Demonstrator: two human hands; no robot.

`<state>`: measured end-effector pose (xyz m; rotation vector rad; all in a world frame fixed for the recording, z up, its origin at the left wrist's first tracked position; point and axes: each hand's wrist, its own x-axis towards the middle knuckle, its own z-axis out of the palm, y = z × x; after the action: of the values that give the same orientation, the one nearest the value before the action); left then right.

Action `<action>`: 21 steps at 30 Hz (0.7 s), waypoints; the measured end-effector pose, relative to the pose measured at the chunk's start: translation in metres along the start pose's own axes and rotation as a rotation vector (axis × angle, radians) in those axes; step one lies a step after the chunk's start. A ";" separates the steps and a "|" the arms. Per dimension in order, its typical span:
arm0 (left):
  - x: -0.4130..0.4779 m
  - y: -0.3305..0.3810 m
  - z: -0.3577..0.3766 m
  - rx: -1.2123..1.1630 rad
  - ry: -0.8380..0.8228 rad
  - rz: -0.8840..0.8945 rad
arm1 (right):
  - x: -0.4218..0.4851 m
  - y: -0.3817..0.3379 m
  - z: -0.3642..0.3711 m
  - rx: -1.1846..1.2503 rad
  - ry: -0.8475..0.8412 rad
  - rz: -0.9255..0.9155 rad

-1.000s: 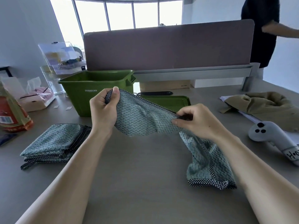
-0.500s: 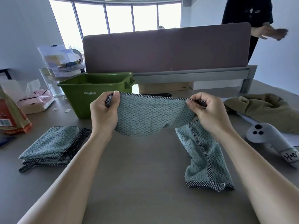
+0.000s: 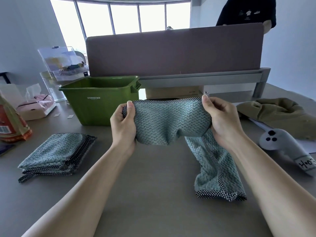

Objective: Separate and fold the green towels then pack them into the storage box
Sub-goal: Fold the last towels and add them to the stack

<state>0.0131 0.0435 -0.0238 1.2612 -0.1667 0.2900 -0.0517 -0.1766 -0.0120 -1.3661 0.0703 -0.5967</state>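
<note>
Held towel (image 3: 169,122): green weave with a checked hem, lifted off the table (image 3: 153,211) at centre frame, spanning the two hands.
Long axis: runs 9 o'clock to 3 o'clock along the top hem; the body sags toward 6 o'clock.
Left hand (image 3: 124,124): pinches the 9 o'clock corner, with the thumb on the front face over the hem and the fingers curled behind.
Right hand (image 3: 222,122): pinches the 3 o'clock corner between thumb and forefinger, and its lower fingers gather cloth beneath.
Loose towel (image 3: 218,170): lies on the table at 6 o'clock from the right hand. Its upper end runs in under that hand, and whether the hand also grips it cannot be told.
Folded stack (image 3: 56,153): on the table at 8 o'clock from the left hand, well apart.
Storage box (image 3: 100,100): open-topped, at 11 o'clock from the left hand, behind the stack. No towels are visible inside it.
Nearer hand: the left hand is nearer both stack and box; the right is nearer the loose towel.
Assessment: the step in hand appears to be the opening of a fold. The fold likely closes across the long axis, corner to corner, and the result then goes toward 8 o'clock.
Risk: the loose towel may drag along if it is caught under the right hand.
</note>
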 end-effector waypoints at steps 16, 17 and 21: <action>0.037 -0.034 -0.041 0.645 -0.078 -0.356 | 0.005 0.028 -0.012 -0.378 -0.241 0.392; 0.040 -0.037 -0.044 0.652 -0.042 -0.348 | 0.003 0.026 -0.011 -0.395 -0.294 0.425; 0.047 -0.045 -0.051 0.671 0.002 -0.332 | 0.002 0.027 -0.011 -0.435 -0.410 0.438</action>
<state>0.0697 0.0860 -0.0665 1.9234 0.1596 0.0537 -0.0444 -0.1849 -0.0389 -1.8028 0.1689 0.0821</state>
